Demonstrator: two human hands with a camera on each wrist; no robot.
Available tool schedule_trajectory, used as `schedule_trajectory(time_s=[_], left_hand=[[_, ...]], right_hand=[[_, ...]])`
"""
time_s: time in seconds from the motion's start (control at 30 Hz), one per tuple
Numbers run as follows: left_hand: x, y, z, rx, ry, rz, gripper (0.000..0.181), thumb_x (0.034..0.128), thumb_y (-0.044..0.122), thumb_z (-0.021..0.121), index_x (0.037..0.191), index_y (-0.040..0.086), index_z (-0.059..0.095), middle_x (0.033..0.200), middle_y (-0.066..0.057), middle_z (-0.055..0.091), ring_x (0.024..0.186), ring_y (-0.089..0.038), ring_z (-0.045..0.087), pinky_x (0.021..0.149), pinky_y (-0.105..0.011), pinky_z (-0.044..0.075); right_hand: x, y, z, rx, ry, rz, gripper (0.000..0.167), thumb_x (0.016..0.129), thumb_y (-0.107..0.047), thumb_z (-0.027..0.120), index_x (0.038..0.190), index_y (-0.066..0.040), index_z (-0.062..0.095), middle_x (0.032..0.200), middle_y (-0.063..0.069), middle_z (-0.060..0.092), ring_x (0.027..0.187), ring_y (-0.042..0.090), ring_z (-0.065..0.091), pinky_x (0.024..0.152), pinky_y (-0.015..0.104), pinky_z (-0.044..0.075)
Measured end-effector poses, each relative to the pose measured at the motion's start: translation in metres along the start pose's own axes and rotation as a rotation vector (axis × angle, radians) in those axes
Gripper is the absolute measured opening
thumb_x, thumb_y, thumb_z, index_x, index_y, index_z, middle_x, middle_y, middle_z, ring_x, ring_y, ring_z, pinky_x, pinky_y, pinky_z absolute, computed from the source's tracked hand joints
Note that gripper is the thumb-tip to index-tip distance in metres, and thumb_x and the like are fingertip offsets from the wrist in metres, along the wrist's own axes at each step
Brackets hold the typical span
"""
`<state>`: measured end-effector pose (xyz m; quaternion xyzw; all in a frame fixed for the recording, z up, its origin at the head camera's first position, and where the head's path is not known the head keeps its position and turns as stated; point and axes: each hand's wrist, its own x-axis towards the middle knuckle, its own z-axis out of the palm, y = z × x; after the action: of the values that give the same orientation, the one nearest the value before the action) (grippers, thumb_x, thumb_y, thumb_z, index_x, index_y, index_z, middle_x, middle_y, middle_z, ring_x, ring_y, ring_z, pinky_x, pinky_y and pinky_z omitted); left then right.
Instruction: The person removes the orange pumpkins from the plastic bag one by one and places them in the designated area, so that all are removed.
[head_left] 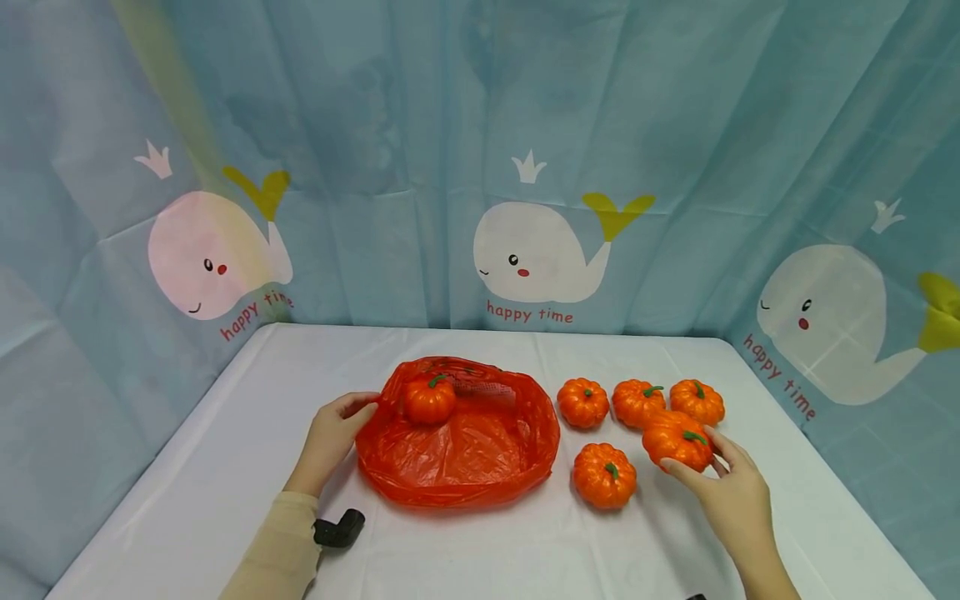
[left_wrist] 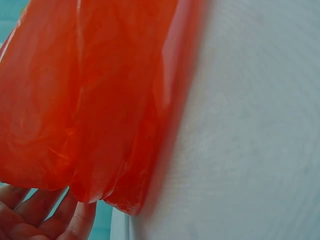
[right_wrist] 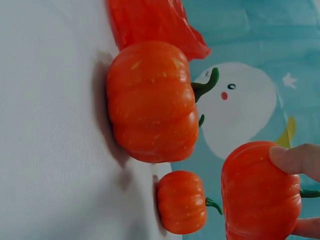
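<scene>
A red plastic bag (head_left: pixel 465 462) lies wide open on the table, with one small orange pumpkin (head_left: pixel 429 402) inside toward its back left. At the bag's left rim, my left hand (head_left: pixel 335 433) pinches the plastic; in the left wrist view its fingers (left_wrist: pixel 60 215) show at the bag's edge. My right hand (head_left: pixel 727 492) holds another pumpkin (head_left: pixel 677 442) between thumb and fingers, raised above the table. That held pumpkin (right_wrist: pixel 260 192) has a green stem. Nearest the bag, a pumpkin (head_left: pixel 604 476) sits in front; several others, including one by the rim (head_left: pixel 582 403), stand behind.
Farther back right are two pumpkins (head_left: pixel 638 403) (head_left: pixel 697 402) side by side. A black curved object (head_left: pixel 340 529) shows beside the left wrist. White cloth covers the table (head_left: pixel 465 554). A blue curtain with whale prints (head_left: pixel 532 250) hangs behind it and along the sides.
</scene>
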<state>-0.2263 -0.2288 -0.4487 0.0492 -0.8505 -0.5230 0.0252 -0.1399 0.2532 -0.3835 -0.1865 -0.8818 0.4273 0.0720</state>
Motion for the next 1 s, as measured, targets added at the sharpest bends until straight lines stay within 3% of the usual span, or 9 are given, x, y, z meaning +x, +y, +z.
schedule_trajectory(time_s=[1.0], left_hand=[[0.0, 0.002, 0.001, -0.003, -0.003, -0.008, 0.037, 0.1009, 0.028, 0.057, 0.13, 0.007, 0.064, 0.131, -0.016, 0.064, 0.126, -0.031, 0.054, 0.108, -0.046, 0.047]], right_hand=[[0.01, 0.024, 0.009, -0.003, -0.006, 0.015, 0.089, 0.082, -0.021, 0.081, 0.151, 0.007, 0.031, 0.153, 0.034, 0.032, 0.141, 0.05, 0.032, 0.113, 0.057, 0.037]])
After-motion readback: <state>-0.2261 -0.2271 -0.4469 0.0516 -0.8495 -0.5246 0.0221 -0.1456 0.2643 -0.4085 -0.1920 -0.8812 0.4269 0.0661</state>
